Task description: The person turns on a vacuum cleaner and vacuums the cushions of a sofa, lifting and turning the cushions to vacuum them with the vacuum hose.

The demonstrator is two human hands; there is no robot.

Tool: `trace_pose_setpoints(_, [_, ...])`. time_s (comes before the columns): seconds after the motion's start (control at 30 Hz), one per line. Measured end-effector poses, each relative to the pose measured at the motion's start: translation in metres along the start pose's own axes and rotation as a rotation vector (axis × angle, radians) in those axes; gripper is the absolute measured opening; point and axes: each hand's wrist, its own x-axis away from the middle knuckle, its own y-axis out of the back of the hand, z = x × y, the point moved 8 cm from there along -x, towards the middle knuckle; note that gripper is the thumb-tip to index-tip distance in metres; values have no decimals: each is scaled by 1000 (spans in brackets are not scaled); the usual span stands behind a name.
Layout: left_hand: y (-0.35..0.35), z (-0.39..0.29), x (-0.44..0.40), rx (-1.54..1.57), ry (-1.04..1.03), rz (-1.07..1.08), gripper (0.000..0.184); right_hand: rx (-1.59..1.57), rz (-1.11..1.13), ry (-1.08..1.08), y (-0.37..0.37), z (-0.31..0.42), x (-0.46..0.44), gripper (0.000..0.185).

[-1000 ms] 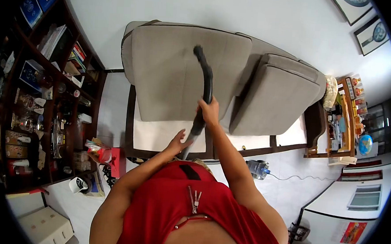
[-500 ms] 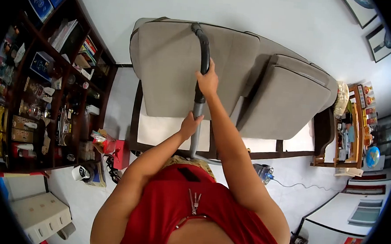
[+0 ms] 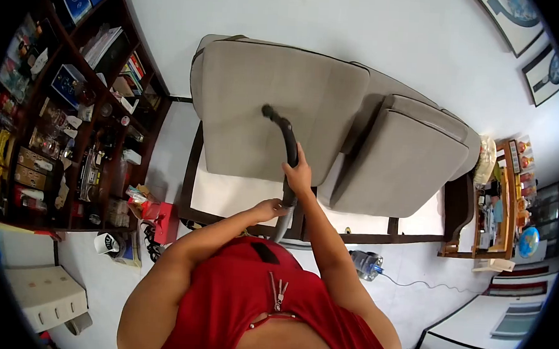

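Note:
My right hand (image 3: 299,175) is closed round the black curved handle of a vacuum cleaner wand (image 3: 290,140). The wand's small dark brush head (image 3: 268,111) rests on the middle of a large grey-beige sofa cushion (image 3: 250,135), which leans upright against the sofa back. Lower down, my left hand (image 3: 270,210) has its fingers at the top of the grey vacuum hose (image 3: 282,228), where it joins the wand; part of its grip is hidden. The hose runs down close to my red top. To the right, the vacuum cleaner body (image 3: 367,265) sits on the floor.
More cushions (image 3: 407,156) lean on the sofa's right half. The dark wooden sofa frame (image 3: 352,238) crosses in front of me. A crowded shelf unit (image 3: 99,121) stands left, near a red box (image 3: 165,224). A cord (image 3: 422,284) trails right from the vacuum.
The brush head has come down from the cushion's top edge to its middle. Both hands have moved lower, nearer my body, still at the wand and hose.

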Motion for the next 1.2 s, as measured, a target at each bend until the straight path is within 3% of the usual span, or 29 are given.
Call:
trace_pose_setpoints(0.1, [9, -26, 0, 94, -46, 41, 65, -94, -152, 263, 27, 80, -7, 76])
trace_pose_setpoints(0.17, [33, -64, 3, 155, -128, -80, 62, -12, -163, 275, 47, 142, -36, 69])
trace_pose_setpoints(0.3, [67, -102, -2, 278, -271, -112, 56, 41, -191, 200, 52, 182, -98, 67])
trace_pose_setpoints(0.47, [105, -101, -8, 224, -313, -136, 57, 110, -214, 173, 36, 190, -131, 66])
trace_pose_setpoints(0.8, [202, 2, -22, 135, -53, -221, 55, 93, -286, 285, 8, 113, -44, 70])
trace_pose_setpoints(0.9, [201, 10, -38, 164, -89, -190, 56, 59, -202, 70, -11, 93, -27, 70])
trace_pose_setpoints(1.0, [169, -21, -26, 205, -181, -105, 58, 72, -188, 124, -27, 68, -15, 69])
trace_pose_setpoints(1.1, [124, -28, -15, 357, -214, 124, 67, 0, -225, 201, -33, 61, -5, 69])
trace_pose_setpoints(1.17, [124, -73, 21, 431, -211, 194, 73, -43, -237, 212, -24, 105, -3, 69])
trace_pose_setpoints(1.2, [118, -58, 8, 507, -175, 243, 70, -65, -267, 257, -19, 136, -11, 69])
